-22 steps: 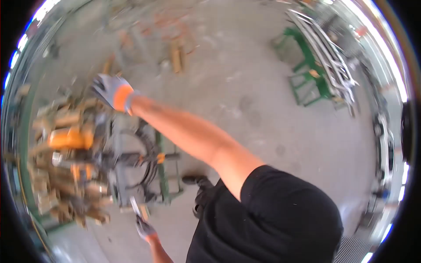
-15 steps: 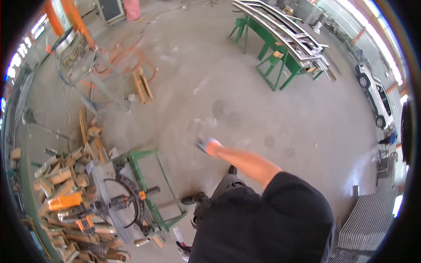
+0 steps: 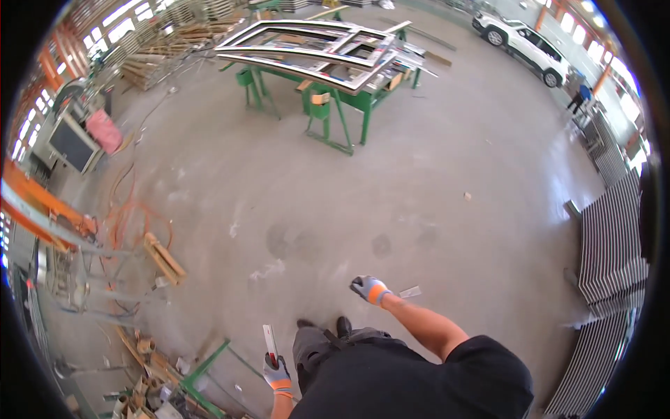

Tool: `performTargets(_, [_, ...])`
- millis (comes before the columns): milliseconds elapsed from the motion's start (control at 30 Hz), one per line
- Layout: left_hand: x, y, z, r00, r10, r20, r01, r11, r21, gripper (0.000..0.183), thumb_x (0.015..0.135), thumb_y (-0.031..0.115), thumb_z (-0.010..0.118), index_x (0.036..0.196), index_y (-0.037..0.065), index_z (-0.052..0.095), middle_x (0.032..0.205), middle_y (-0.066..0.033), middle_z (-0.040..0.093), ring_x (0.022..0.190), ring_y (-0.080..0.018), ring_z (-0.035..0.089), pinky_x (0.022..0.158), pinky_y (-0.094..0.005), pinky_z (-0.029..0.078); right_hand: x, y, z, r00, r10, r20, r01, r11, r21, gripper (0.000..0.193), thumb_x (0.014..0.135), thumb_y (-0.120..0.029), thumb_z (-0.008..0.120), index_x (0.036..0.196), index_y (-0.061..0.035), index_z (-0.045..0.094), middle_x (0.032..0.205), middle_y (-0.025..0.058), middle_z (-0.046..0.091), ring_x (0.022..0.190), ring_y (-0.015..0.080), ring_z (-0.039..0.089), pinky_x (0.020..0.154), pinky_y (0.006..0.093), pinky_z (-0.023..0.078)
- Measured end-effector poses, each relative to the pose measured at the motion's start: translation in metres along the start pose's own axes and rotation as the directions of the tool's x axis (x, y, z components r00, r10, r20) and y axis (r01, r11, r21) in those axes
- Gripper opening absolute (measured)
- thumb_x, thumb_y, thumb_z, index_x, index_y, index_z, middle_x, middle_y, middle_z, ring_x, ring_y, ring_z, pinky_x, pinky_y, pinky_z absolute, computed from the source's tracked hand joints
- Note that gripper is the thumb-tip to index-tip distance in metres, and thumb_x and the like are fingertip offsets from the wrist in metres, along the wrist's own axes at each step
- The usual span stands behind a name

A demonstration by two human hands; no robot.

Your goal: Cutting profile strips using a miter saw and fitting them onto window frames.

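Low at the left, my left hand [image 3: 278, 370], in a grey and orange glove with dark fingers, is closed around a short flat white strip with a red lower part [image 3: 270, 341]. The strip points up and away from me; I cannot make out its exact kind. My right hand [image 3: 368, 288], in a matching glove, hangs in front of my body over the floor, its fingers curled with nothing showing in them. A small pale flat piece [image 3: 410, 291] shows against the floor beside my right wrist.
Ahead, a green stand [image 3: 366, 105] carries white-and-black window frames [image 3: 314, 45]. Wood offcuts [image 3: 143, 391] and a green metal frame [image 3: 209, 366] lie lower left. Stacked ribbed panels [image 3: 614, 237] stand right. A white car [image 3: 523, 45] and a person [image 3: 581, 98] are farther off.
My view has swung up and to the left's scenery slid down, bringing the frames nearer the middle. My left hand with the white strip has come into view. The saw has left it.
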State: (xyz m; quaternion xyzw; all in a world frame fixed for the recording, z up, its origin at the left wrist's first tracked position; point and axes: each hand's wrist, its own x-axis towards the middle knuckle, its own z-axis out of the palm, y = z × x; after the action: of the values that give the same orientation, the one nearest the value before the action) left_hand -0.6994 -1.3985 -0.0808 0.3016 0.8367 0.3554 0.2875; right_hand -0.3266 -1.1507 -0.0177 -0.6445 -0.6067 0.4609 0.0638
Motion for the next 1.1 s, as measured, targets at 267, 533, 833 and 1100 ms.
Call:
performTargets(267, [0.133,0.171,0.143,0.961,-0.058,0.269,0.112,0.976,-0.189,0.029,0.092,0.004,0.063,0.120,0.004,0.057,0.062,0.0027,0.049,0.043,-0.0050,0.042,0.038,-0.0248,0.033,0.114,0.029,-0.105,0.996,0.076,-0.041,-0.076,0.997,0.001,0.040,0.093,-0.044,0.055,0.113,-0.0113,0.067,0.104,0.0194,0.070,0.101,0.0379,0.066,0.089,0.0448,0.050])
performTargets(533, [0.283,0.426,0.345,0.589,0.730,0.347,-0.775,0.632,-0.016,0.028,0.086,0.012,0.069,0.112,0.006,0.060,0.077,-0.0100,0.067,0.065,-0.0272,0.066,0.061,-0.0371,0.052,0.182,0.086,-0.282,0.941,0.297,-0.164,-0.296,0.955,0.034,0.042,0.093,-0.046,0.055,0.114,-0.0111,0.066,0.106,0.0159,0.071,0.102,0.0350,0.066,0.089,0.0431,0.051])
performTargets(833, [0.315,0.720,0.546,-0.156,0.449,0.880,-0.987,-0.111,-0.118,0.030,0.082,0.030,0.069,0.108,0.016,0.063,0.102,-0.0084,0.066,0.100,-0.0302,0.061,0.087,-0.0440,0.048,0.314,0.033,-0.436,0.837,-0.252,-0.486,0.186,0.966,-0.181,0.054,0.090,-0.041,0.063,0.126,-0.0023,0.056,0.115,0.0192,0.061,0.110,0.0376,0.058,0.096,0.0440,0.047])
performTargets(1100, [0.303,0.790,0.642,0.026,0.555,0.832,-1.000,0.023,0.015,0.044,0.086,0.036,0.063,0.118,0.007,0.059,0.110,-0.0155,0.066,0.106,-0.0294,0.061,0.096,-0.0400,0.043,0.466,-0.017,-0.600,0.871,-0.362,0.332,0.400,0.915,-0.052,0.053,0.089,-0.031,0.065,0.137,-0.0138,0.053,0.130,0.0243,0.060,0.118,0.0364,0.061,0.099,0.0379,0.048])
